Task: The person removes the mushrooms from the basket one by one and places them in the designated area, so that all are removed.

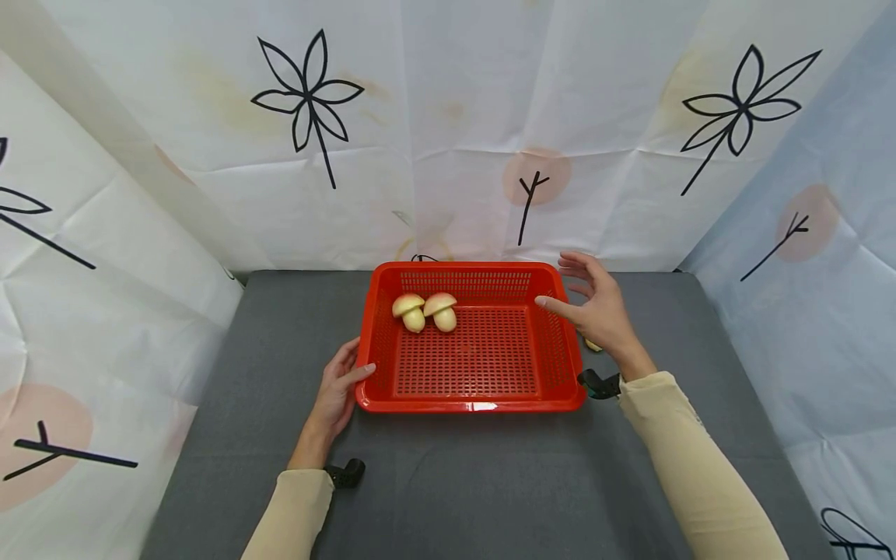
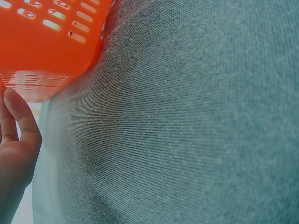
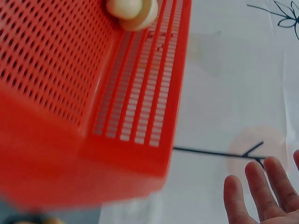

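A red plastic basket (image 1: 465, 406) with perforated walls stands on the grey table. Two mushrooms (image 1: 441, 312), cream with pinkish caps, lie side by side in its back left part; the right wrist view shows one mushroom (image 3: 133, 13) partly cut off. My left hand (image 1: 338, 393) grips the basket's left side, its thumb over the rim and its fingers outside. Spread fingers and an outstretched thumb mark my right hand (image 1: 595, 303) at the basket's back right corner, holding nothing. In the right wrist view its fingers (image 3: 265, 191) are apart from the basket.
A small yellowish object (image 1: 593, 344) lies on the table just right of the basket, mostly hidden by the right hand and the basket wall. White patterned curtains (image 1: 455, 155) enclose the grey table (image 1: 462, 490) at the back and both sides.
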`<act>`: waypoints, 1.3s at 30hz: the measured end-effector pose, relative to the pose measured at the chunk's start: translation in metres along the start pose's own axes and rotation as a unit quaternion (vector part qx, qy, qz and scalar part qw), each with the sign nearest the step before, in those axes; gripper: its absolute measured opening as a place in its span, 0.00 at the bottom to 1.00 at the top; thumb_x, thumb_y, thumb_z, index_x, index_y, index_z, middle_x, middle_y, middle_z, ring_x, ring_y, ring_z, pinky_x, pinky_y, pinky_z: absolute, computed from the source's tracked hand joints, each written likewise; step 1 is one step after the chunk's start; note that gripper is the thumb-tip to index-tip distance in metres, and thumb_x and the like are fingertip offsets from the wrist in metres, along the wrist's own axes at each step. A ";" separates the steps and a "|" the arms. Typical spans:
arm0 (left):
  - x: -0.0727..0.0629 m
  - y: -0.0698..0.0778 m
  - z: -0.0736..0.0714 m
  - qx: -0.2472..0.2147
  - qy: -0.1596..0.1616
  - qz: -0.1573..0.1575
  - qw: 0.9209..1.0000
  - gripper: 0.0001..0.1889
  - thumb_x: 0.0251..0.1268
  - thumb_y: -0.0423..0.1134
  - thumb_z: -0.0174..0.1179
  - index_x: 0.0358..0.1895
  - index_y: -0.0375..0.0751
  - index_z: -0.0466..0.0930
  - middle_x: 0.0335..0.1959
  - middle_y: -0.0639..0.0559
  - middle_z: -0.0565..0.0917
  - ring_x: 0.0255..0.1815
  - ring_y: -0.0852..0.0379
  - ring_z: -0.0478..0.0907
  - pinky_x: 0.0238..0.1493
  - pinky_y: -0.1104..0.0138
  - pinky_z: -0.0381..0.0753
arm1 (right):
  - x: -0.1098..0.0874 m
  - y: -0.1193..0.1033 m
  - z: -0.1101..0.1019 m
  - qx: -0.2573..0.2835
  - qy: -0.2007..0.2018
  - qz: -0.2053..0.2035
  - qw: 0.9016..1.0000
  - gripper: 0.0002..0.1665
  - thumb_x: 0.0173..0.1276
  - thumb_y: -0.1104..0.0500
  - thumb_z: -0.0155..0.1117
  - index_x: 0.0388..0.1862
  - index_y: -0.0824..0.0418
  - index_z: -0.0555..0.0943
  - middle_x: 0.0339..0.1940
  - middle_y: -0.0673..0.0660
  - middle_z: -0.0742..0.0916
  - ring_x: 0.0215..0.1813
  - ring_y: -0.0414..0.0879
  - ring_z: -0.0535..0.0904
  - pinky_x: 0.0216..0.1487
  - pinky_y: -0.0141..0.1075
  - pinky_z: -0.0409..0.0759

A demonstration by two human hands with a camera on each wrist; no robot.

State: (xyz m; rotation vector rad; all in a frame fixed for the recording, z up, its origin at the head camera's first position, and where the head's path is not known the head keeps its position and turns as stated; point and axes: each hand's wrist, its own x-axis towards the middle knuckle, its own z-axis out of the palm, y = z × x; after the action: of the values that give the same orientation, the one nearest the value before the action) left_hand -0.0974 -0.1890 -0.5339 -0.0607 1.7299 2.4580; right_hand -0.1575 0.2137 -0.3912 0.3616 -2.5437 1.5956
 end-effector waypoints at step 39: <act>0.002 -0.001 0.000 -0.018 0.004 -0.005 1.000 0.31 0.71 0.24 0.56 0.75 0.36 0.60 0.67 0.46 0.71 0.65 0.49 0.72 0.60 0.61 0.80 | 0.052 0.032 0.136 0.017 -0.131 0.031 0.991 0.45 0.59 0.58 0.80 0.73 0.60 0.69 0.70 0.61 0.75 0.70 0.57 0.70 0.69 0.54 0.69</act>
State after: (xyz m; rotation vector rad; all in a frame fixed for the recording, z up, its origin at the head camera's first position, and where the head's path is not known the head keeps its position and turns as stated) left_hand -0.0988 -0.1887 -0.5356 -0.0831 1.6836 2.4854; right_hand -0.2121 0.0977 -0.4671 0.5337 -2.7452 1.7201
